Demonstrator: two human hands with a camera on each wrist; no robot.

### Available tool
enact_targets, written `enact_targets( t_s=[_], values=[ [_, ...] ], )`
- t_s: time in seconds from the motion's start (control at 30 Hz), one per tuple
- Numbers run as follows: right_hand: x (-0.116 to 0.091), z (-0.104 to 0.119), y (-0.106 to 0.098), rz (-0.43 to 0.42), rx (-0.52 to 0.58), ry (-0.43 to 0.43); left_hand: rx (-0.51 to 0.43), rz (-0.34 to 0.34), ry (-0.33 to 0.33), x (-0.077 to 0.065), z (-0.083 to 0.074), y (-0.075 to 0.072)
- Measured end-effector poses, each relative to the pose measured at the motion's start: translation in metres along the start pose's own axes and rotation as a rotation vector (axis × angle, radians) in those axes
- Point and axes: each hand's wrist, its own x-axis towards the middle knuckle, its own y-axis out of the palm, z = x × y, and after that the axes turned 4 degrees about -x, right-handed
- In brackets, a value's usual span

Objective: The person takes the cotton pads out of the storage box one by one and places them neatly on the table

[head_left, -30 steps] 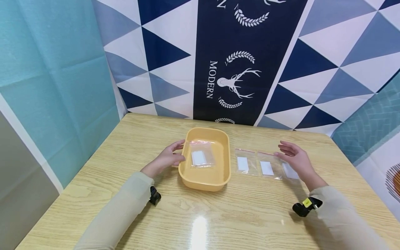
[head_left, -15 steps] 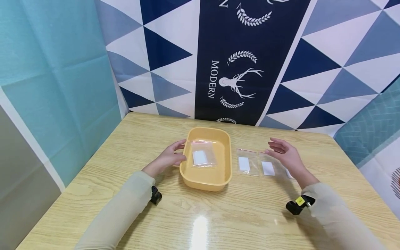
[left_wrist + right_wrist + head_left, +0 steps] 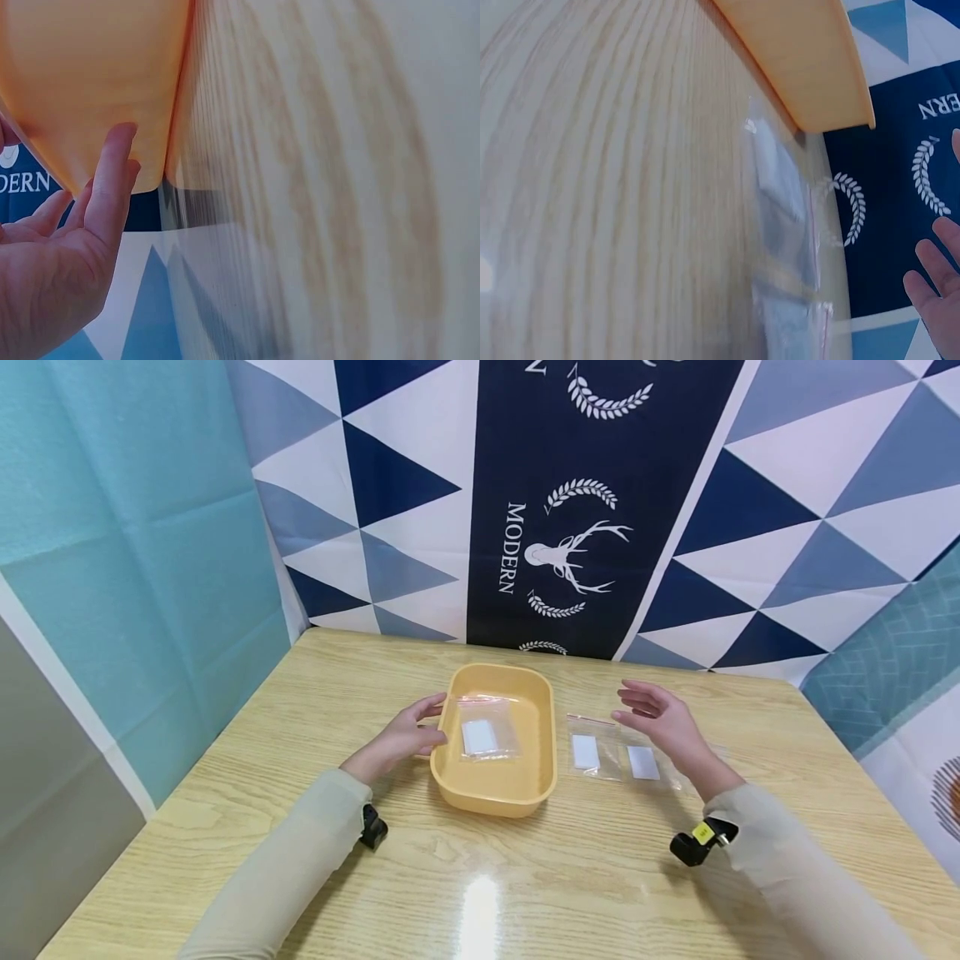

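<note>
My left hand (image 3: pixel 401 739) holds the left side of a yellow plastic basin (image 3: pixel 495 793). In the left wrist view, several fingers (image 3: pixel 112 165) lie against its outer wall. Inside the basin are clear zip bags with white contents (image 3: pixel 480 735); how many lie stacked cannot be made out. My right hand (image 3: pixel 667 722) hovers over the table, holding nothing, its fingers apart. A clear zip bag with a white piece (image 3: pixel 585 752) lies flat just right of the basin. Beside it lies a second such bag (image 3: pixel 642 762); a third is mostly hidden under my right hand and wrist.
The wood-grain table (image 3: pixel 420 877) extends in front of the basin. Behind it hangs a patterned cloth (image 3: pixel 405 552) with triangles and a deer print. A teal cloth (image 3: pixel 150 568) hangs at the left. Each wrist bears a small black camera (image 3: pixel 372 827).
My right hand has moved left and slightly away from me, from the farther bags toward the bag nearest the basin. The left hand and basin stay in place.
</note>
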Motion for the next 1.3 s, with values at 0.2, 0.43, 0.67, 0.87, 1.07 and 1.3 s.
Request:
enact_targets(
  t_s=[0.2,0.43,0.67,0.87,1.07,1.3],
  values=[
    [0.007,0.008,0.007,0.015,0.012,-0.023,-0.009,-0.005,-0.004,0.0,0.0,0.001],
    [0.012,0.018,0.015,0.02,0.028,-0.047,-0.005,-0.005,-0.006,-0.001,-0.001,0.001],
    [0.017,0.027,0.022,0.043,0.061,-0.068,0.001,-0.006,-0.005,-0.001,-0.001,0.002],
    [0.022,0.033,0.031,0.048,0.08,-0.094,-0.009,-0.012,-0.007,-0.001,-0.001,0.003],
    [0.027,0.037,0.04,0.055,0.086,-0.109,-0.002,-0.013,-0.012,-0.001,0.0,0.003],
    [0.033,0.048,0.048,0.057,0.071,-0.127,-0.003,-0.015,-0.007,-0.001,0.001,0.002]
  ],
)
